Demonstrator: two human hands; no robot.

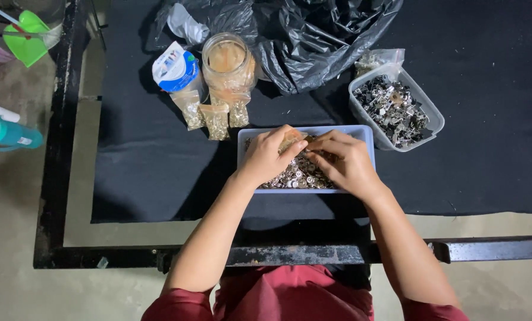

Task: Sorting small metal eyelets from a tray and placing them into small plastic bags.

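Note:
A light blue tray full of small round metal pieces sits on the black cloth in front of me. Both hands are over it. My left hand pinches a small clear plastic bag at its top edge. My right hand rests on the metal pieces with its fingers bent toward the bag's mouth; what it holds is hidden. Three small filled bags stand in a row behind the tray, leaning against a glass jar.
A clear tub of darker metal clips sits at the right. A black plastic sack lies at the back, a blue and white packet left of the jar. On the floor at left are a teal bottle and a green scoop.

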